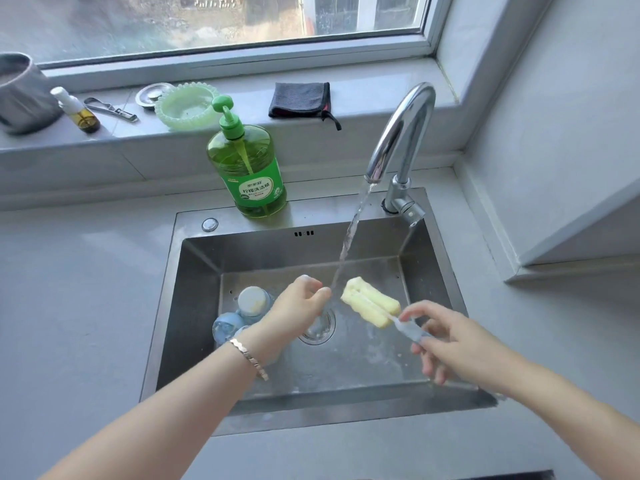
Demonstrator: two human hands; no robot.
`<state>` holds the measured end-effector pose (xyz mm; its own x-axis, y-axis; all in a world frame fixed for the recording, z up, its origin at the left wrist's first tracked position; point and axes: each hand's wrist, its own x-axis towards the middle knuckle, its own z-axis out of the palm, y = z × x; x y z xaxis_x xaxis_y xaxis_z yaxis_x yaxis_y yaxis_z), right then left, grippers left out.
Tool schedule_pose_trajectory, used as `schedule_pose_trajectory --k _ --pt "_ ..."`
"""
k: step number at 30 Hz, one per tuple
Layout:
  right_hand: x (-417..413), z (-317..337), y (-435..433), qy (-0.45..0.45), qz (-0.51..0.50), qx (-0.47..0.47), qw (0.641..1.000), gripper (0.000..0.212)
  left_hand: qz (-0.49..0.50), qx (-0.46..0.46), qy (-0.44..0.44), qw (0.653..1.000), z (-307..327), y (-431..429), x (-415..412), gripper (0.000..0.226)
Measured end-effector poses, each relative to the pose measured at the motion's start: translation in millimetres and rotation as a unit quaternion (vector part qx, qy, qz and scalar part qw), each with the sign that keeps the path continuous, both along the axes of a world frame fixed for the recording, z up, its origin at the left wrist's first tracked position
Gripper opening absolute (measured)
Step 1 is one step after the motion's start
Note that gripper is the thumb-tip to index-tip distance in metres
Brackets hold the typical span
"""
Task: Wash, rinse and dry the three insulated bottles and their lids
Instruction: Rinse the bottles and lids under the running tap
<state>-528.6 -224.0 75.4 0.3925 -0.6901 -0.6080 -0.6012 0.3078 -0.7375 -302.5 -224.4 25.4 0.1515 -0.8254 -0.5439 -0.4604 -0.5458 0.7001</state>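
Note:
Pale blue lids (254,301) lie together at the left of the steel sink (429,271), one showing yellowish foam; my left forearm hides part of them. No bottle bodies are visible. My right hand (446,341) grips the clear handle of a bottle brush with a yellow sponge head (369,301), held over the drain beside the running water. My left hand (299,306) hovers over the sink with loosely curled fingers, its fingertips in the stream, holding nothing.
The chrome tap (401,133) runs at the sink's back right. A green dish-soap pump bottle (246,164) stands on the back rim. On the windowsill lie a dark cloth (299,98), a green dish (185,105), a small spray bottle (74,109) and a grey cup (20,95).

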Motion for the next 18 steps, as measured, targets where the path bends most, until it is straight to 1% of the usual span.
schedule_pose_trajectory --k 1,2,4,5,7,8,9,11,14,16,18 --pt "-4 6 -1 -0.035 -0.037 0.05 0.997 0.027 0.004 -0.008 -0.007 1.0 1 3 3 0.014" --pt "-7 13 -4 -0.062 -0.07 0.093 0.991 0.031 0.006 -0.014 -0.006 1.0 4 7 5 0.011" --pt "-15 24 -12 -0.091 -0.098 0.15 0.98 0.038 -0.006 -0.017 -0.002 1.0 10 12 6 0.018" --pt "-17 31 -17 -0.1 -0.097 0.169 0.976 0.038 -0.02 -0.015 -0.008 1.0 13 14 6 0.018" --pt "-20 47 -26 -0.124 -0.088 0.194 0.969 0.03 -0.062 -0.013 -0.05 0.997 22 15 6 0.013" --pt "-20 55 -31 -0.138 -0.087 0.194 0.967 0.024 -0.087 -0.01 -0.073 0.994 27 14 7 0.012" --pt "-23 63 -35 -0.15 -0.086 0.182 0.968 0.024 -0.114 -0.006 -0.092 0.989 35 12 7 0.01" --pt "-29 76 -46 -0.151 -0.079 0.134 0.976 0.027 -0.173 0.0 -0.134 0.976 57 2 6 0.01" --pt "-31 104 -67 -0.082 -0.075 -0.023 0.994 0.021 -0.245 -0.01 -0.194 0.95 102 -22 -3 0.016" --pt "-32 131 -84 -0.041 -0.083 -0.14 0.986 0.026 -0.28 -0.036 -0.232 0.931 136 -42 -13 0.017" --pt "-35 166 -101 -0.022 -0.084 -0.238 0.967 0.028 -0.288 -0.06 -0.241 0.925 170 -65 -25 0.018"
